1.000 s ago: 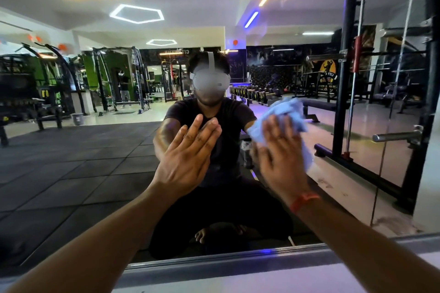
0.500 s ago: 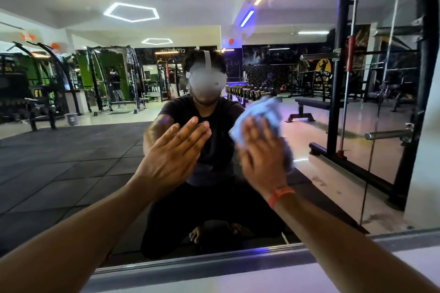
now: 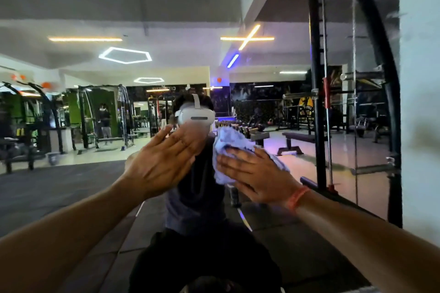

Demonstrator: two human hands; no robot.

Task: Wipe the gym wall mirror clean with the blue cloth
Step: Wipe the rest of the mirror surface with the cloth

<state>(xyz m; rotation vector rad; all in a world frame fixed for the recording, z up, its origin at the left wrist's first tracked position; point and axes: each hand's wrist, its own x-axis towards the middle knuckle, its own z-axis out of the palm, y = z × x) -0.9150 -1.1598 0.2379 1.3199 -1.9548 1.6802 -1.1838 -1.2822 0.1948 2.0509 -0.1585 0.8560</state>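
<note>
Both hands sit higher on the mirror [image 3: 71, 185] than a second ago, and the view has tipped upward, so the mirror's bottom ledge, plain across the lower edge before, is now down to a sliver at the lower right corner, while more ceiling shows in the reflection.

Head view: the left hand [image 3: 159, 164] lies flat against the glass, fingers straight and together, slanting up to the right; it holds nothing. Its fingertips cover the lower part of the white headset [image 3: 196, 118] reflected in the glass. Just right of it, the right hand [image 3: 252, 173] presses the blue cloth [image 3: 234, 143] to the mirror with spread, nearly straight fingers pointing left; the palm is flat on the cloth, not curled round it. An orange wristband [image 3: 297, 198] circles that wrist.

The cloth is pale blue, crumpled and fuzzy-edged, bunched above and left of the right hand's fingers; much of it is hidden under the palm, with a blurred fold showing past the hand's right side. Whether any stays on the glass below the hand cannot be made out.

Much is soft with motion blur. The reflected person's torso is mostly hidden behind the two hands. Right of the cloth stands a black rack upright [image 3: 315, 102] in the reflection, and a white wall [image 3: 420, 78] cuts the mirror off at the right edge. Both forearms are cropped at the frame's bottom corners.
</note>
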